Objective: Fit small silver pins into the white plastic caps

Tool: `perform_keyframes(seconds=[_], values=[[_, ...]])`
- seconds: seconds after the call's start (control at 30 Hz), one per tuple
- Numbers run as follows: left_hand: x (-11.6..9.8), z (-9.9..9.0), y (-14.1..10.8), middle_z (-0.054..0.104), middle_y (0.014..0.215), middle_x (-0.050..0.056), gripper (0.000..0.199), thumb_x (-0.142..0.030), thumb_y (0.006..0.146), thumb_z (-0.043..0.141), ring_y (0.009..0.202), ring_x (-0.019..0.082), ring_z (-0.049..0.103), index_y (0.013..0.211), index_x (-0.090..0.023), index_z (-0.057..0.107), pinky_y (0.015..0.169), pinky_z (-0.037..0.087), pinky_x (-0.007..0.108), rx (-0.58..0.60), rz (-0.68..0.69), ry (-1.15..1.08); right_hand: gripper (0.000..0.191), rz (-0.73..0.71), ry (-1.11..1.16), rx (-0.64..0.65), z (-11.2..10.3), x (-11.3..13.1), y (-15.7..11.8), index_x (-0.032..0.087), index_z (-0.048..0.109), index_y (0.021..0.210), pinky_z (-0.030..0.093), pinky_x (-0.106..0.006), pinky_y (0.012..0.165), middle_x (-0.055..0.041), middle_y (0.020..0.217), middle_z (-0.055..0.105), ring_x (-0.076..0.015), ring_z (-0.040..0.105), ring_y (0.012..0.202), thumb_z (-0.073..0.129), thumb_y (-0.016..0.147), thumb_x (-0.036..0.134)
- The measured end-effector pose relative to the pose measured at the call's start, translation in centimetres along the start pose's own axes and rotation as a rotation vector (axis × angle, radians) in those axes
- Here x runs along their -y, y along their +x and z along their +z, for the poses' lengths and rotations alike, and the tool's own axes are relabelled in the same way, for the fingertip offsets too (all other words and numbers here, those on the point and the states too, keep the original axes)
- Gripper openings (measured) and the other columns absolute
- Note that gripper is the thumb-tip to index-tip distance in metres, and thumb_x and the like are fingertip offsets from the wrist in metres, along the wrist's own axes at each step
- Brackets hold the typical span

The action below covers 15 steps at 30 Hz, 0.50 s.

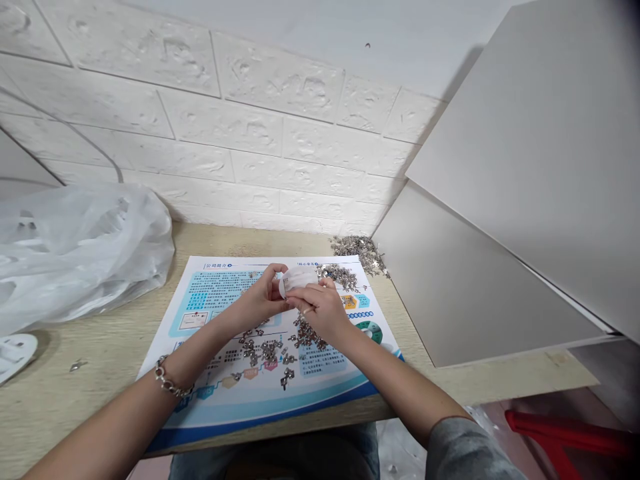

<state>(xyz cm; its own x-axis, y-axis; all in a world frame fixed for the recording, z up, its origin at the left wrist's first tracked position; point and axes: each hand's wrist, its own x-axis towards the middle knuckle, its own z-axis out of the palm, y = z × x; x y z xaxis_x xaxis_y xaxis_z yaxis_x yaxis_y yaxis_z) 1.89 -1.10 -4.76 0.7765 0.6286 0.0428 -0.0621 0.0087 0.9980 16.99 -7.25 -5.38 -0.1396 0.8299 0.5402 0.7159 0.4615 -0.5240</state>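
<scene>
Both hands meet over a printed sheet (pixel 220 400) on the table. My left hand (pixel 260 297) pinches the left edge of a small white rounded piece (pixel 299 277). The fingers of my right hand (pixel 323 310) are closed on its lower right side, with a ring on one finger. Below the hands, small metal parts (pixel 267 352) are scattered on the sheet. More of them lie partly under my right hand, and another cluster (pixel 340 275) sits just beyond it. What the fingertips grip at the piece's lower edge is too small to tell.
A larger heap of metal parts (pixel 357 250) lies by the wall. Grey boards (pixel 480 280) lean at the right. A clear plastic bag (pixel 85 247) of white pieces fills the left, with a white piece (pixel 15 353) below it. A red stool (pixel 565 430) stands lower right.
</scene>
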Motion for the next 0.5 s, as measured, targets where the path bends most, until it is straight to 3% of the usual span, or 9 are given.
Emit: perform_keyframes(seconds=[0.27,0.5], values=[[-0.02,-0.23,-0.22,0.052,0.071,-0.003,0.040,-0.024,0.077,0.059,0.051,0.004,0.040,0.101,-0.022,0.028,0.042,0.023,0.015,-0.006,-0.061,0.054,0.019,0.028,0.027,-0.015,0.16,-0.25,-0.09,0.023,0.065,0.084,0.030,-0.031,0.077,0.0007,0.080,0.067,-0.0116,0.057,0.070,0.047,0.085,0.028],[0.32,-0.05,-0.11,0.054,0.075,-0.001,0.042,-0.025,0.076,0.060,0.062,0.009,0.048,0.102,-0.022,0.027,0.050,0.031,0.018,-0.012,-0.044,0.018,0.016,0.086,0.056,-0.022,0.31,-0.23,-0.04,0.024,0.066,0.085,0.032,-0.030,0.076,0.0014,0.077,0.066,-0.0116,0.057,0.069,0.050,0.083,0.027]])
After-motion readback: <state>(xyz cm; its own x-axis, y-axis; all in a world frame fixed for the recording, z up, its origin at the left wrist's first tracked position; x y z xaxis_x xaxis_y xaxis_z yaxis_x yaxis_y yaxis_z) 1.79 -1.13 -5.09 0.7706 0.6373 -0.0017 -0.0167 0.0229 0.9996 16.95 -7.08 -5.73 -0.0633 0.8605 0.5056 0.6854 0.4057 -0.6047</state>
